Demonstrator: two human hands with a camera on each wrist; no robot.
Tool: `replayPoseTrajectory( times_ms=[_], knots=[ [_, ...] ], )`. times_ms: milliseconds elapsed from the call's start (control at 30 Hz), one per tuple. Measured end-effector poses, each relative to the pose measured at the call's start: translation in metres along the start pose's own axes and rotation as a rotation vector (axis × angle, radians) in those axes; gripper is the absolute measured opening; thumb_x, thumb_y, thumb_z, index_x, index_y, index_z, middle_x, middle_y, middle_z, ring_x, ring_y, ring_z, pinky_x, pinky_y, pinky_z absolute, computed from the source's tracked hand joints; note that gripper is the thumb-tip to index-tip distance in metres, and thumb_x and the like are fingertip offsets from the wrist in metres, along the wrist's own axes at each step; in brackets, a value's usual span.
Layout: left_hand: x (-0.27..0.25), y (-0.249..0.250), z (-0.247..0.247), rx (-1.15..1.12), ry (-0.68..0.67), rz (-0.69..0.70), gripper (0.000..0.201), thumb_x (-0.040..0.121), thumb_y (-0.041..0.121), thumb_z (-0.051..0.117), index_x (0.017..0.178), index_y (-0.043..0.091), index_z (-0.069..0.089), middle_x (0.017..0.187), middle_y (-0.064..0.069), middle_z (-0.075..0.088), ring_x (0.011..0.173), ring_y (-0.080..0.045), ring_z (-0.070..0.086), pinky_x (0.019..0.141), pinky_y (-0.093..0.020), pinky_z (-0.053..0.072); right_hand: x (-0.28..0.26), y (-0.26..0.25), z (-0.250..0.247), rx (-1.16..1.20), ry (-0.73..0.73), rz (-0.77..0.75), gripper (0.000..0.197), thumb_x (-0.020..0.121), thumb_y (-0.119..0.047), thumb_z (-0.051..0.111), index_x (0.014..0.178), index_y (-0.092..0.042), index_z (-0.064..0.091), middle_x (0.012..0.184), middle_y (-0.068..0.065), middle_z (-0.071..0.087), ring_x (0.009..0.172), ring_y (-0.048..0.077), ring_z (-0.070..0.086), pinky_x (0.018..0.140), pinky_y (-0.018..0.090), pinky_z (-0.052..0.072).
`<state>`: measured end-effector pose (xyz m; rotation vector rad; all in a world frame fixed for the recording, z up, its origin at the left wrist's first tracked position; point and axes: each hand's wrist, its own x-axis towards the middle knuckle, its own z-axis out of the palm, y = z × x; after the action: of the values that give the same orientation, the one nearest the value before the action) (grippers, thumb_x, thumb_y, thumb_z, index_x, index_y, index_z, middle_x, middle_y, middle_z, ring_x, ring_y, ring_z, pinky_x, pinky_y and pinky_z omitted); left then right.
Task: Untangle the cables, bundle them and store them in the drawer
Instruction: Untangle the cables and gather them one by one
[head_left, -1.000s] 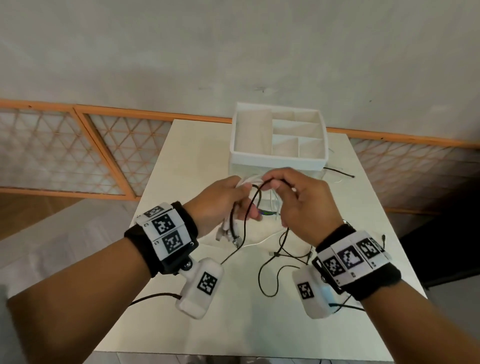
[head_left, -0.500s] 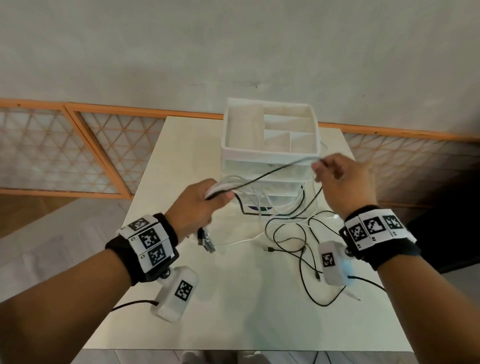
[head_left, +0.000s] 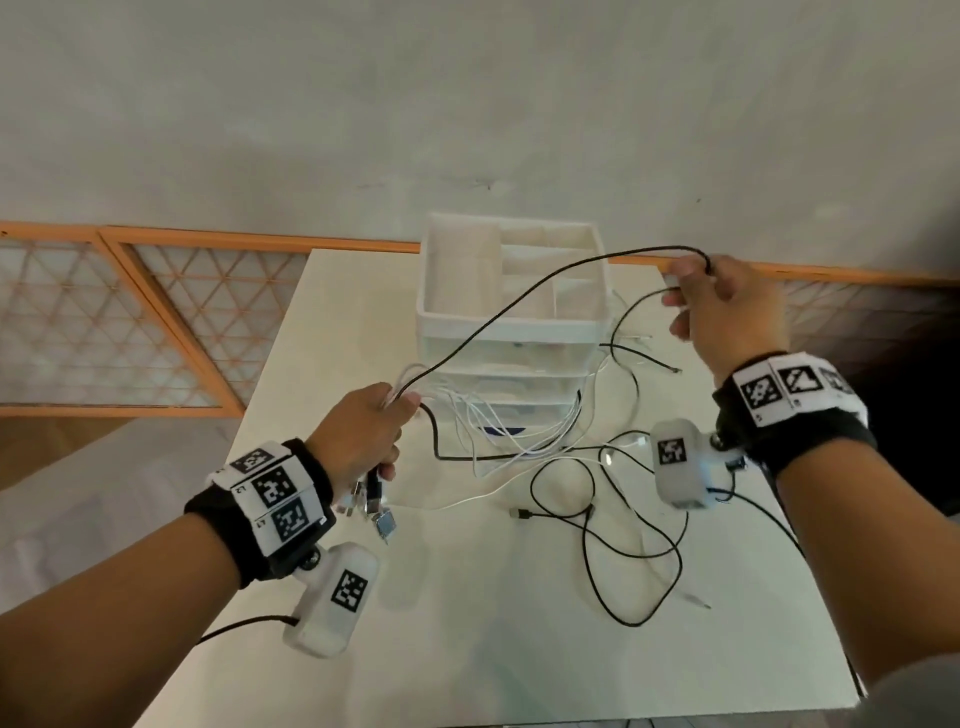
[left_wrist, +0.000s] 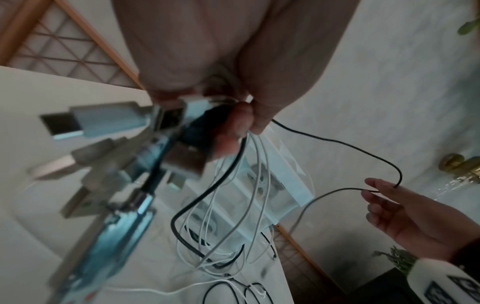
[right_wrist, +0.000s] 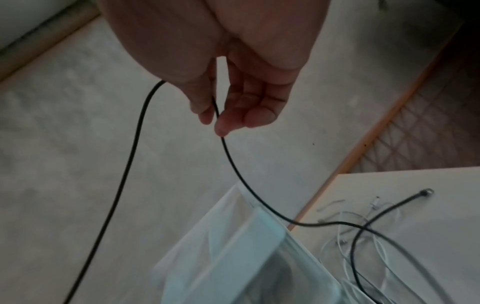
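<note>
- since the earlier frames the right hand has swung up and out to the right, away from the left hand, drawing a thin black cable into a long span above the drawer unit.
- key relation: the cable's long axis runs from the left fist, low and near the body, up and rightward to the right fingertips; its free part drops from there toward the tangle on the table, so the right hand is the nearer one to pull it clear.
- left hand: curled tight round a bunch of white cables and usb plugs, held above the table's near-left part.
- right hand: raised beside the unit, thumb and forefinger lightly pinching the cable, other fingers loose.
- drawers look closed; nothing is bundled yet.
</note>
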<state>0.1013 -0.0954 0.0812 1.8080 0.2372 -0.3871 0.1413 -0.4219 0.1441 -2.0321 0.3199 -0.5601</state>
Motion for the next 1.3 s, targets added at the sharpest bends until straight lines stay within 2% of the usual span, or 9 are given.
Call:
replayPoseTrajectory(
  times_ms=[200,367,467,600,733,833,933,1100,1300],
  knots=[
    [0.002,0.004,-0.002,-0.009,-0.089,0.043,0.031,0.098,0.035,0.055,0.078,0.011,0.048,0.049,0.010,0.032,0.039,-0.008,0.027,0.042,-0.024,0.031,0.043,0.008,0.001,-0.075,0.095,-0.044,0.020,0.095,-0.021,0.055,0.104,-0.023,0.073,0.072,-0.003,0.071,0.048,-0.002,0.063,0.066,0.029,0.056],
    [0.000,0.004,-0.008,-0.006,-0.079,0.088,0.033,0.098,0.033,0.054,0.087,0.003,0.059,0.055,0.005,0.034,0.043,-0.010,0.029,0.045,-0.026,0.031,0.018,0.054,0.007,-0.458,-0.268,0.169,0.053,0.088,0.002,0.055,0.132,-0.028,0.058,0.131,0.004,0.060,0.095,0.014,0.059,0.066,0.024,0.048],
    [0.001,0.004,-0.012,0.084,-0.079,0.136,0.032,0.099,0.031,0.053,0.092,0.002,0.064,0.058,0.004,0.035,0.046,-0.011,0.030,0.048,-0.027,0.030,-0.032,0.044,0.021,-0.306,-0.238,0.038,0.048,0.082,-0.005,0.065,0.125,-0.026,0.063,0.094,0.000,0.067,0.077,0.004,0.059,0.081,0.025,0.052],
    [-0.008,0.017,0.007,0.365,-0.212,0.313,0.029,0.098,0.032,0.054,0.087,0.007,0.066,0.047,0.013,0.043,0.042,-0.004,0.037,0.046,-0.015,0.029,-0.115,-0.001,0.062,-0.077,-0.782,-0.072,0.079,0.081,-0.034,0.078,0.143,-0.050,0.032,0.059,-0.002,0.064,0.051,0.003,0.058,0.062,0.018,0.051],
    [-0.026,0.029,0.024,0.495,-0.362,0.481,0.023,0.095,0.035,0.059,0.087,0.016,0.070,0.063,0.014,0.061,0.053,0.003,0.051,0.052,-0.009,0.036,-0.117,0.020,0.086,-0.254,-0.997,0.131,0.016,0.089,-0.036,0.067,0.102,-0.031,0.062,0.058,0.004,0.068,0.049,0.024,0.067,0.049,0.030,0.055],
    [-0.035,0.032,0.018,0.432,-0.357,0.376,0.037,0.098,0.042,0.047,0.099,0.016,0.073,0.059,0.019,0.055,0.052,0.005,0.049,0.048,-0.007,0.034,-0.082,0.046,0.072,-0.359,-0.783,0.236,0.002,0.088,-0.017,0.067,0.086,-0.017,0.067,0.059,0.002,0.070,0.060,0.028,0.073,0.054,0.028,0.056],
    [-0.026,0.016,0.013,0.634,-0.377,0.250,0.040,0.103,0.043,0.034,0.108,0.027,0.071,0.073,0.006,0.056,0.065,-0.007,0.052,0.058,-0.014,0.037,-0.066,0.051,0.060,-0.344,-0.223,-0.043,0.016,0.081,-0.007,0.066,0.090,-0.021,0.068,0.071,0.002,0.072,0.065,0.017,0.067,0.065,0.015,0.049],
    [-0.004,-0.034,0.019,0.844,-0.231,0.187,0.033,0.103,0.020,0.038,0.101,0.019,0.070,0.062,0.012,0.046,0.058,-0.007,0.045,0.055,-0.014,0.032,-0.099,0.084,0.072,-0.353,-0.550,0.090,0.061,0.087,-0.018,0.070,0.137,-0.037,0.041,0.103,-0.009,0.067,0.091,0.018,0.064,0.095,0.027,0.045],
    [0.004,-0.050,0.014,0.715,-0.100,0.136,0.032,0.103,0.018,0.039,0.096,0.013,0.070,0.067,0.011,0.047,0.064,-0.015,0.046,0.052,-0.015,0.032,-0.145,0.144,0.071,-0.685,-0.637,0.184,0.028,0.086,-0.025,0.063,0.114,-0.028,0.061,0.112,-0.004,0.065,0.104,0.020,0.062,0.084,0.030,0.049]
  ],
)
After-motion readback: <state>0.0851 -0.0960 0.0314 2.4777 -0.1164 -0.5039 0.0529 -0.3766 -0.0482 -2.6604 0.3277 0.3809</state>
